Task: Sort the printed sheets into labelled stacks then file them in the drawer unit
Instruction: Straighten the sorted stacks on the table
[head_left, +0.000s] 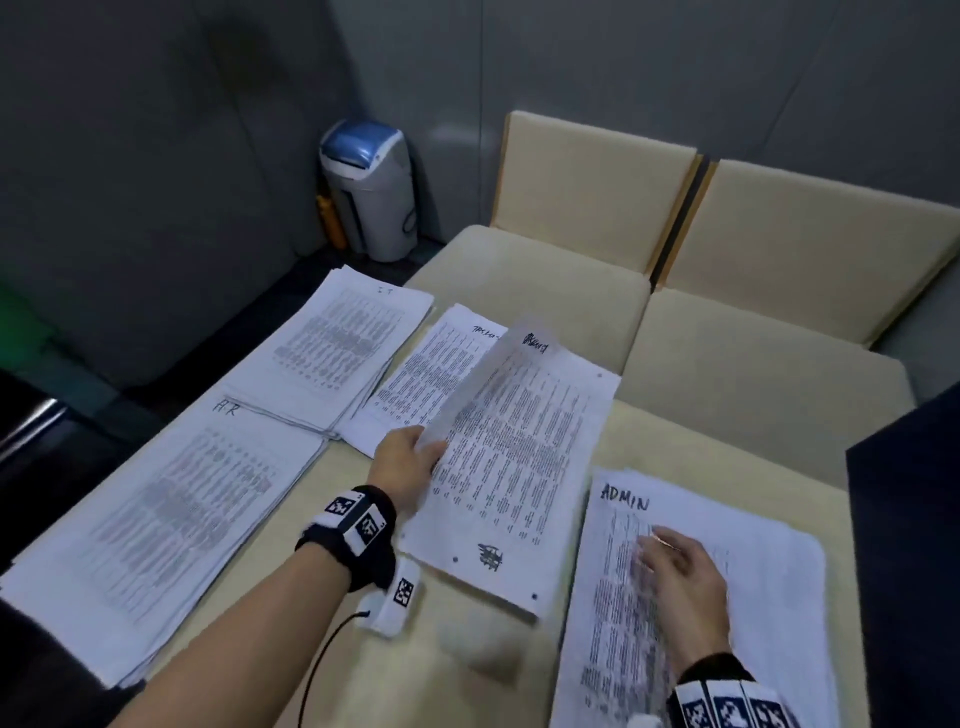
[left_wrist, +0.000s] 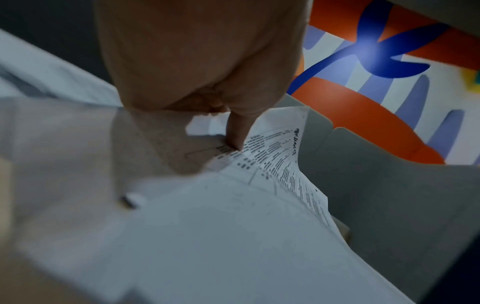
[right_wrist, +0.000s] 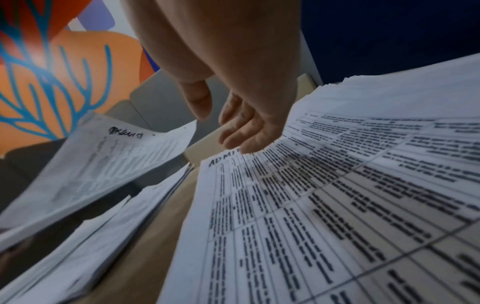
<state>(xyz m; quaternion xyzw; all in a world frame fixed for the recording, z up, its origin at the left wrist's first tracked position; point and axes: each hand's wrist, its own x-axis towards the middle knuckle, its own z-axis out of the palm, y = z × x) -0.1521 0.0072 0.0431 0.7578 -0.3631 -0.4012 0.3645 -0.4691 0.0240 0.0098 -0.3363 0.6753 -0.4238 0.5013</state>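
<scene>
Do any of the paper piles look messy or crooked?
Yes. The middle pile lies crooked, and its near corner sticks out past the table edge. The left hand grips a sheet lifted off it. The far piles overlap at their edges. The ADMIN pile under the right hand has ragged edges.

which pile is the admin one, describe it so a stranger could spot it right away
Start at the beige table, which carries several paper stacks. Go to its near right corner, where the right hand rests flat on a stack. This ADMIN stack alone has its name in large, bold capitals at the top left corner; the other labels are small and faint.
</scene>
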